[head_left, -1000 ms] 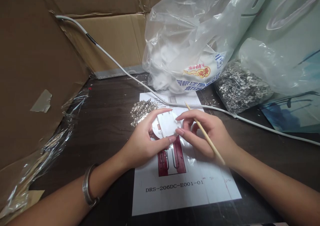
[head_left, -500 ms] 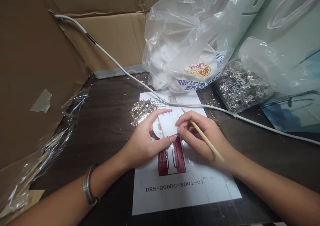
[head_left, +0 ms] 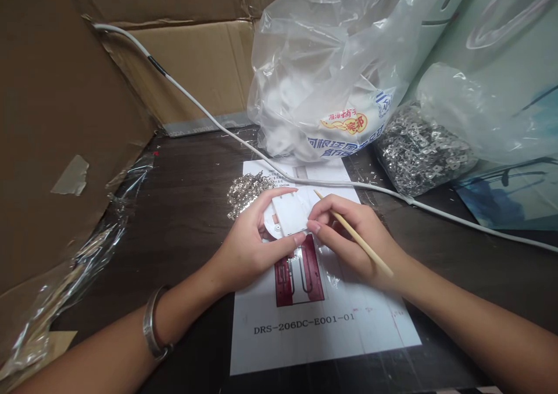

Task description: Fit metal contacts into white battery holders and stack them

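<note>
A small white plastic housing (head_left: 291,214) with a rounded end rests in my left hand (head_left: 250,246), thumb along its near edge and fingers around its far side. My right hand (head_left: 355,237) holds a slim wooden stick (head_left: 355,237), its pointed end jutting out past the fingers and its shaft lying back over the hand. Thumb and index finger of the right hand are pinched at the housing's right corner; whether they grip a small part there is hidden. Beneath both hands lies a printed sheet (head_left: 300,344) with a red and grey picture.
A pile of small shiny metal pieces (head_left: 246,195) lies left of the housing. A white cable (head_left: 209,115) crosses the table behind the hands. Farther back stand a plastic bag (head_left: 322,80) of white parts and a clear bag of metal clips (head_left: 422,150). Cardboard (head_left: 196,68) walls the back and left.
The housing has tilted slightly in my left hand and shifted a little left. My right fingertips have closed together at its corner, the stick still in the hand.
</note>
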Action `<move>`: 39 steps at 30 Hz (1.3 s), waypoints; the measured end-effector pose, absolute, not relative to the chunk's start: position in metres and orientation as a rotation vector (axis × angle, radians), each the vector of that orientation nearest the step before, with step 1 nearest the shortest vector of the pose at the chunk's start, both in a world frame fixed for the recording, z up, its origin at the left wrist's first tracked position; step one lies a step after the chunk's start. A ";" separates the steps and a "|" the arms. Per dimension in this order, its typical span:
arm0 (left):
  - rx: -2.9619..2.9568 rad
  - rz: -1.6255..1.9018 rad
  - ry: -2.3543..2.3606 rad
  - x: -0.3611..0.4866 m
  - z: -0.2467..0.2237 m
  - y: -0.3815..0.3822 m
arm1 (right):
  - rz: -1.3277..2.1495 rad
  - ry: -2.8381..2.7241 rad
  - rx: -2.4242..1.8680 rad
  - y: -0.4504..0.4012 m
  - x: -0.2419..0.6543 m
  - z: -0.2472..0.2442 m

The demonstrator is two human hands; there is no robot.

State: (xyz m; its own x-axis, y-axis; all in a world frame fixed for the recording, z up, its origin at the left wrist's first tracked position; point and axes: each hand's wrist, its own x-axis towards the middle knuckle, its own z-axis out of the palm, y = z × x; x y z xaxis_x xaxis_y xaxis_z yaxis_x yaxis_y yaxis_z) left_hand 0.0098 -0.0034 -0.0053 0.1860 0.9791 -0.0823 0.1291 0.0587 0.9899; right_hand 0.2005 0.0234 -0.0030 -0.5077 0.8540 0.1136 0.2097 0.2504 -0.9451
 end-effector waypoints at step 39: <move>1.265 0.972 1.262 0.013 -0.001 -0.003 | 0.307 -2.205 -1.724 0.055 0.233 0.004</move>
State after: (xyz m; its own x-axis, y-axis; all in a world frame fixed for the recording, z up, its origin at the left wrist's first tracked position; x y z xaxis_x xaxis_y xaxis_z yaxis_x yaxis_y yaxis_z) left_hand 0.0127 -0.0030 -0.0012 0.1122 0.9858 -0.1250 0.1309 0.1100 0.9853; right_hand 0.2331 0.0552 0.0043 -0.2175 0.9686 0.1208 0.8987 0.2470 -0.3624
